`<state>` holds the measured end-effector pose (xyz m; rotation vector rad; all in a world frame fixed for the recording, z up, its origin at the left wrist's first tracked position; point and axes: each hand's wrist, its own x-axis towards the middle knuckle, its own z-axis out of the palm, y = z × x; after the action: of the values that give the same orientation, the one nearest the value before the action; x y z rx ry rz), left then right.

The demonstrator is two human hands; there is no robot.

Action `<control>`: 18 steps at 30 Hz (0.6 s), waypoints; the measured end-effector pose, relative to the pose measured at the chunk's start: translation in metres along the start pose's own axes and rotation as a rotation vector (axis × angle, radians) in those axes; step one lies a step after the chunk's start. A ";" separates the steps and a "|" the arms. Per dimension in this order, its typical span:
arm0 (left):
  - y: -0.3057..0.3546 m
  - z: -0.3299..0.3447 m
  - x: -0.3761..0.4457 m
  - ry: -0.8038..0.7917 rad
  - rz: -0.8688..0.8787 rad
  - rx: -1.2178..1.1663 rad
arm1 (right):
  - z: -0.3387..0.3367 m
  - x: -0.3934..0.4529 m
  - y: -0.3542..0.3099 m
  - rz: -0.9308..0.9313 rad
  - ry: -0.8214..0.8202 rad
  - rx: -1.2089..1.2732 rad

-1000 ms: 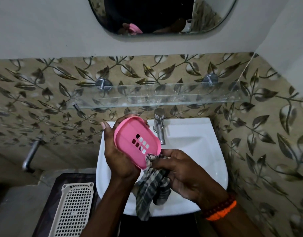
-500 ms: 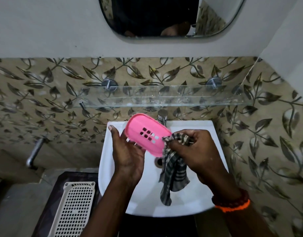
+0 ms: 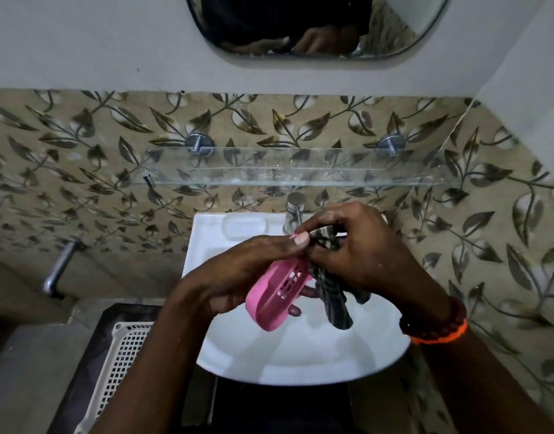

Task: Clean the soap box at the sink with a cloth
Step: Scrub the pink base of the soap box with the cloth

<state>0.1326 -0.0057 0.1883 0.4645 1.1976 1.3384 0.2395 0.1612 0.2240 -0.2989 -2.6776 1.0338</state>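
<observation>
My left hand (image 3: 238, 270) grips a pink slotted soap box (image 3: 274, 291) over the white sink (image 3: 300, 355), turned on edge so its rim faces me. My right hand (image 3: 360, 249) holds a dark checked cloth (image 3: 332, 292) bunched against the box's upper right side. The cloth's loose end hangs down into the basin. Part of the box is hidden under my left thumb and fingers.
A steel tap (image 3: 293, 214) stands just behind my hands. A glass shelf (image 3: 300, 170) juts from the leaf-patterned tile wall above it, with a mirror (image 3: 316, 23) higher up. A white perforated basket (image 3: 122, 364) sits low on the left. A metal pipe (image 3: 59, 270) sticks out at left.
The soap box has tipped from facing me flat to standing on edge and has dropped lower. My right hand with the cloth moved up to the box's top end.
</observation>
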 end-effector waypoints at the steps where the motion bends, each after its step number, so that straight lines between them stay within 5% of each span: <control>1: -0.003 0.002 0.002 0.047 0.032 0.007 | 0.001 0.001 -0.002 -0.008 0.021 0.026; 5: -0.011 0.001 0.003 0.150 0.153 -0.114 | 0.007 0.002 0.001 0.155 0.139 0.148; 14: -0.022 0.007 0.004 0.379 0.255 0.008 | 0.036 -0.017 0.003 0.515 0.268 0.391; 18: -0.019 0.005 0.004 0.489 0.321 -0.037 | 0.049 -0.032 -0.006 0.595 0.159 0.534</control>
<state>0.1453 -0.0049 0.1728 0.3184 1.5365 1.8168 0.2541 0.1175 0.1876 -1.0419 -2.0923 1.7443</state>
